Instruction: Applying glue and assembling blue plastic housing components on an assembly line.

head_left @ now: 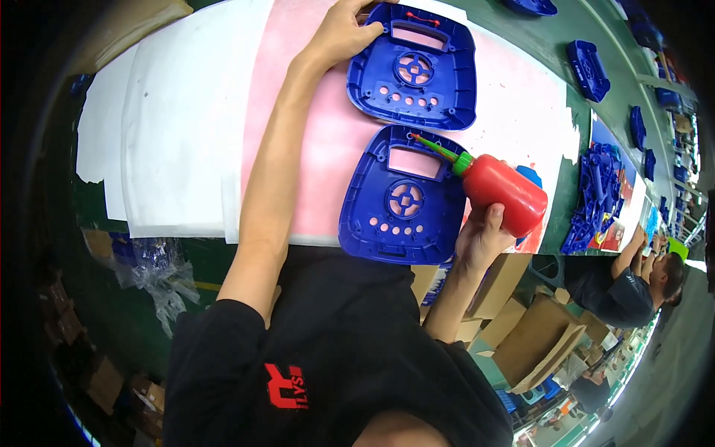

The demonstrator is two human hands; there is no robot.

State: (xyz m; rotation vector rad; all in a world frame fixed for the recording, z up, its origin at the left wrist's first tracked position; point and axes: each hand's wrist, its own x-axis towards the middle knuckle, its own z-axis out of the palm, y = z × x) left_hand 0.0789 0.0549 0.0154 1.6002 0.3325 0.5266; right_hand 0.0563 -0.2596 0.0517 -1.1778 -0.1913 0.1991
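On paper (186, 134) lie a blue far panel (447, 73), gripped at its rim by the left hand (344, 31), and a near panel (433, 205). The right hand (480, 240) clasps a red bottle (505, 195), nozzle (438, 149) at the near panel's top: apparently dispensing, next needing a gentle squeeze.

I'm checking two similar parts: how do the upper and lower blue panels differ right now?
The upper panel carries a red streak above its window; the lower panel has the red bottle's green nozzle over that area. The left hand grips the upper panel's corner, farther out; the lower panel lies closer in. Both are blue, with a window, round grille and row of holes.
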